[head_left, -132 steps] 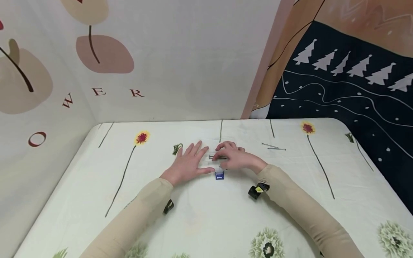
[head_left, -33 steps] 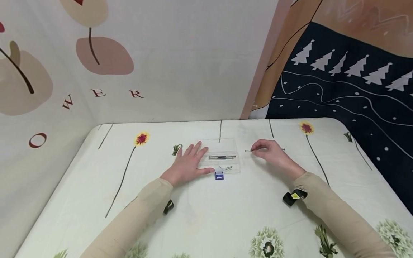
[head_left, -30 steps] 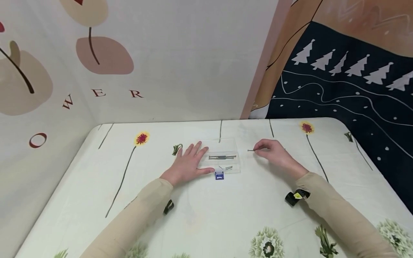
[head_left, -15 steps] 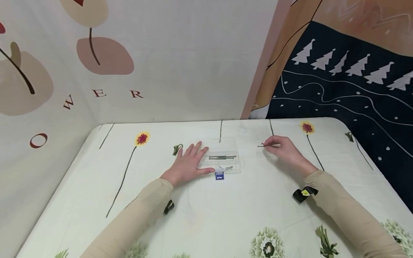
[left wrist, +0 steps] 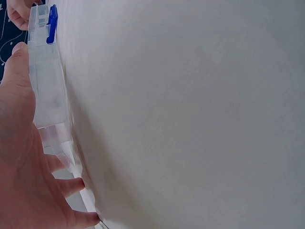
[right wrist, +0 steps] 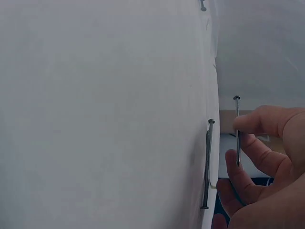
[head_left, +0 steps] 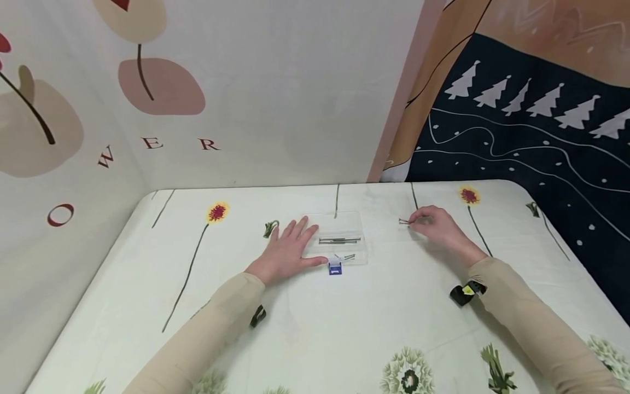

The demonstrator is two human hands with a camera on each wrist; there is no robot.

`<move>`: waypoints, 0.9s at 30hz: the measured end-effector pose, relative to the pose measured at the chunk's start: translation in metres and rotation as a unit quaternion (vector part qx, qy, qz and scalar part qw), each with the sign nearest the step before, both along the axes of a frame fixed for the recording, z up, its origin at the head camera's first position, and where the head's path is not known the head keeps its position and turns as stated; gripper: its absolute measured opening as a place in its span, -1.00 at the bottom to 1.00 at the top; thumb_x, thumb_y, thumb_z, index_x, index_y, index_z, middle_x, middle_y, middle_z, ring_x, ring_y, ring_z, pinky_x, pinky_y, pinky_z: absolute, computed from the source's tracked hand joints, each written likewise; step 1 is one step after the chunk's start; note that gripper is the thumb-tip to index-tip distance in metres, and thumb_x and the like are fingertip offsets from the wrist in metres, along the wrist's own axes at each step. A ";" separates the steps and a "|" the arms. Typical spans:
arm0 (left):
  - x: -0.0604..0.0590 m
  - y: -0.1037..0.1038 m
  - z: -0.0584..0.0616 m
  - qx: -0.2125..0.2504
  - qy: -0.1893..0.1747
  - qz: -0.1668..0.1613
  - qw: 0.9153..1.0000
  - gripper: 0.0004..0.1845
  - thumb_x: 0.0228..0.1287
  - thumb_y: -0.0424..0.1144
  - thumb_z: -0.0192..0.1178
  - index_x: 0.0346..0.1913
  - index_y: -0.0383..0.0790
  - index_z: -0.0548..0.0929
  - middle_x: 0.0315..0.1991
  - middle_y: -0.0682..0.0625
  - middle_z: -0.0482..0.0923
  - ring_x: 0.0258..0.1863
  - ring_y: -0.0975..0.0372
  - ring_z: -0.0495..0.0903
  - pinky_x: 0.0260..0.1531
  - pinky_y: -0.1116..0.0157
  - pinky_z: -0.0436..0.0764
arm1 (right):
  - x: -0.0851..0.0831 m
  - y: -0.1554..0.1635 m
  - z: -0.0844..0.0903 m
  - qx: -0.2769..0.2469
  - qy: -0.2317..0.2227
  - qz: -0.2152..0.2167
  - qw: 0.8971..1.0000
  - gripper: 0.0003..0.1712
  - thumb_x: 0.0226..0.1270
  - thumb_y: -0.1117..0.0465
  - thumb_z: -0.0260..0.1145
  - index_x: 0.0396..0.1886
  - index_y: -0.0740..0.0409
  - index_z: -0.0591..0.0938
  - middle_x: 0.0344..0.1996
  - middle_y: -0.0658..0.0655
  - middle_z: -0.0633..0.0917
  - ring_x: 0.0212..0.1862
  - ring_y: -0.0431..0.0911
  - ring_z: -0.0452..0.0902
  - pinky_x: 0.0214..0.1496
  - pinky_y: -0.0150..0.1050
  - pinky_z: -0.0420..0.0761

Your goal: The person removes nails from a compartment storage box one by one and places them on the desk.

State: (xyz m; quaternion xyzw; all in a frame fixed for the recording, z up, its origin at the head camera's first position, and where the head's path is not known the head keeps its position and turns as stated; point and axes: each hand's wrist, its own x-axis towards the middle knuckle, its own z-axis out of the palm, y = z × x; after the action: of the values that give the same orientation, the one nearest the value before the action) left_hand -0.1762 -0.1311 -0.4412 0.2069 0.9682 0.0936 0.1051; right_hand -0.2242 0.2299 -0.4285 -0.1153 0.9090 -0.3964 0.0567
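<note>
My left hand [head_left: 285,254] lies with spread, straight fingers along the left side of a clear plastic box [head_left: 361,251]. Its thumb reaches toward the box's blue latch [head_left: 335,268]. Long nails [head_left: 339,241] lie in the box's middle section, with smaller metal pieces [head_left: 349,256] nearer the front. To the box's right, my right hand [head_left: 438,225] pinches a nail [right wrist: 238,138] between thumb and fingers, head sticking out. Just beside that hand in the right wrist view, nails [right wrist: 207,162] lie on the cloth, with heads at opposite ends.
A white flower-print cloth [head_left: 305,328] covers the table. Behind it hangs a pale printed curtain [head_left: 295,109], and a dark cloth with white trees [head_left: 521,137] hangs at the right. Black wrist cameras [head_left: 462,295] sit beneath both sleeves.
My right hand has left the box and, over the last second, moved farther right with a nail, to where the other nails lie. The left hand stays in place.
</note>
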 end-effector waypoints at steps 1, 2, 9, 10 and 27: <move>0.000 0.000 0.000 0.000 0.000 0.000 1.000 -0.03 0.23 0.47 -0.09 0.54 -0.05 0.05 0.54 -0.14 -0.21 0.47 -0.11 -0.13 0.31 -0.26 -0.15 | -0.001 0.001 -0.001 0.000 0.003 0.005 1.000 -0.85 0.28 0.38 0.26 -0.22 0.39 0.64 -0.02 0.42 0.57 0.21 0.29 0.31 0.31 0.20 0.16; 0.000 0.000 0.000 0.000 0.000 0.000 1.000 -0.03 0.23 0.47 -0.09 0.54 -0.05 0.05 0.54 -0.14 -0.21 0.47 -0.11 -0.14 0.31 -0.26 -0.15 | -0.002 0.002 -0.002 -0.001 0.006 0.010 1.000 -0.86 0.27 0.39 0.26 -0.23 0.39 0.64 -0.03 0.41 0.57 0.20 0.29 0.32 0.30 0.21 0.17; 0.001 0.000 0.001 0.004 0.002 -0.003 1.000 -0.04 0.23 0.46 -0.08 0.54 -0.07 0.07 0.54 -0.15 -0.20 0.47 -0.12 -0.12 0.30 -0.27 -0.13 | -0.007 0.008 -0.009 0.000 0.004 0.019 1.000 -0.88 0.27 0.38 0.27 -0.25 0.37 0.66 -0.03 0.39 0.55 0.19 0.27 0.31 0.30 0.22 0.19; 0.001 0.000 0.001 0.004 0.003 -0.003 1.000 -0.04 0.23 0.46 -0.08 0.53 -0.07 0.07 0.54 -0.15 -0.19 0.47 -0.12 -0.12 0.30 -0.27 -0.13 | -0.007 0.008 -0.009 0.001 0.002 0.018 1.000 -0.87 0.27 0.38 0.27 -0.24 0.38 0.66 -0.02 0.39 0.55 0.20 0.28 0.31 0.30 0.22 0.19; 0.001 -0.001 0.002 -0.002 0.006 -0.006 1.000 -0.04 0.24 0.45 -0.09 0.53 -0.08 0.07 0.54 -0.16 -0.18 0.47 -0.13 -0.11 0.29 -0.27 -0.11 | -0.007 0.000 0.008 -0.028 -0.048 -0.025 0.998 -0.73 0.37 0.25 0.22 -0.07 0.37 0.61 0.10 0.36 0.49 0.20 0.21 0.30 0.18 0.09 0.27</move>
State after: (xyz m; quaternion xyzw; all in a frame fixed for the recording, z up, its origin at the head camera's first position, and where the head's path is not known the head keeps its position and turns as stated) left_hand -0.1754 -0.1317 -0.4393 0.2132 0.9677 0.0897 0.1008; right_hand -0.2311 0.2297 -0.4204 -0.0750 0.8964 -0.4280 0.0870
